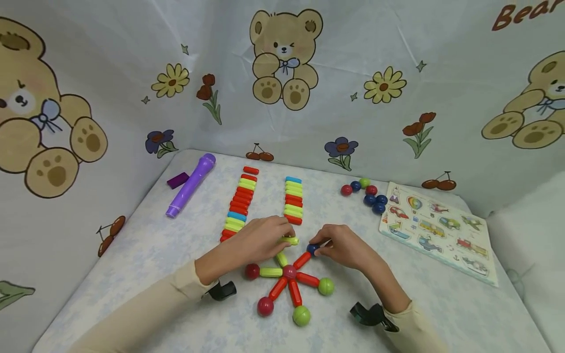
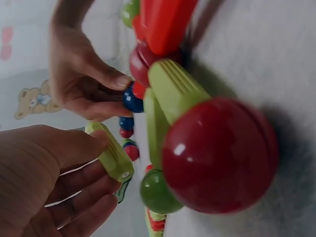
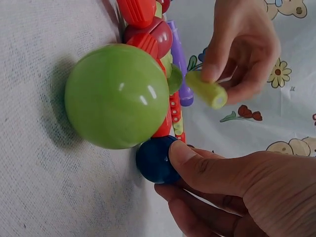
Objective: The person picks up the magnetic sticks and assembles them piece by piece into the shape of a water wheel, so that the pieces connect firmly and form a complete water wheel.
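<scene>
A yellow-green rod (image 2: 112, 154) is pinched between the thumb and fingers of my left hand (image 1: 261, 239), held above the table. My right hand (image 1: 346, 246) pinches a dark blue ball (image 3: 157, 160) at the end of a red rod (image 1: 302, 260). That rod belongs to a star-shaped build, whose red centre ball (image 1: 289, 271) has several red and yellow-green rods around it. Red balls and green balls, such as the green ball (image 3: 117, 96), sit on the outer ends. In the left wrist view a green ball (image 2: 159, 191) lies at the far yellow-green rod, mostly hidden from the head view.
Two columns of loose rods (image 1: 294, 200) lie behind the hands. A purple microphone-shaped stick (image 1: 191, 185) and a dark purple block (image 1: 178, 180) are at the left. Several loose balls (image 1: 370, 199) lie beside a picture board (image 1: 437, 233) at the right.
</scene>
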A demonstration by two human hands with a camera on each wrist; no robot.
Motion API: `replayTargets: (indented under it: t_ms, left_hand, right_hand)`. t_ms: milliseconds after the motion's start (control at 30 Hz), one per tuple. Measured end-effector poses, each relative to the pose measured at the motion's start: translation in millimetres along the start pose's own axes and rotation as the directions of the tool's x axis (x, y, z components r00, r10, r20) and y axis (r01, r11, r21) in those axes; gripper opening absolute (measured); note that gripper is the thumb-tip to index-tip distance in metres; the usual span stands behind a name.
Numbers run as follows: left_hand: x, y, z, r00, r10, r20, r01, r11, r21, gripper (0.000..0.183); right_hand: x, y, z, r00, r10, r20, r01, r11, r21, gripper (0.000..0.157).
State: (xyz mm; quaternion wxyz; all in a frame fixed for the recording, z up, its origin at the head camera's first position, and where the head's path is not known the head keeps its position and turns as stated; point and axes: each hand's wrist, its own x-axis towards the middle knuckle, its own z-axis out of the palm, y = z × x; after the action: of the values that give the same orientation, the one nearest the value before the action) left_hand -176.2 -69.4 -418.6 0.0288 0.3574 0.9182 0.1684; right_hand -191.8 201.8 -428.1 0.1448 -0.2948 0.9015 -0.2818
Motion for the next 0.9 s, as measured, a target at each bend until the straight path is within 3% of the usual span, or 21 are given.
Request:
replayTargets:
  t_ms: [233, 467, 700, 900]
  left_hand:
    - [12.7, -7.0, 11.8, 0.995, -0.035, 0.090, 0.033, 0.999, 0.025, 0.024]
    - [21.7, -4.2, 18.7, 0.993, 0.014, 0.121, -0.025, 0.996, 0.089, 0.023]
    - [33.1, 3.8, 23.8, 0.986, 0.068, 0.155, -0.091, 0.985, 0.149, 0.022]
    - [34.2, 8.7, 27.1, 0.985, 0.062, 0.158, -0.088, 0.983, 0.158, 0.024]
  right_hand:
    - [2.3, -1.8, 3.0, 1.000, 0.006, 0.004, -0.006, 1.000, -0.001, 0.024]
    - [1.2, -0.2, 0.3, 1.000, 0.002, 0.006, -0.002, 1.000, -0.023, 0.024]
    - [-1.9, 0.8, -0.1, 0.998, -0.057, 0.017, 0.058, 0.996, -0.067, 0.022]
    - [-2.4, -1.2, 1.3, 0.997, -0.074, 0.034, 0.076, 0.995, -0.062, 0.022]
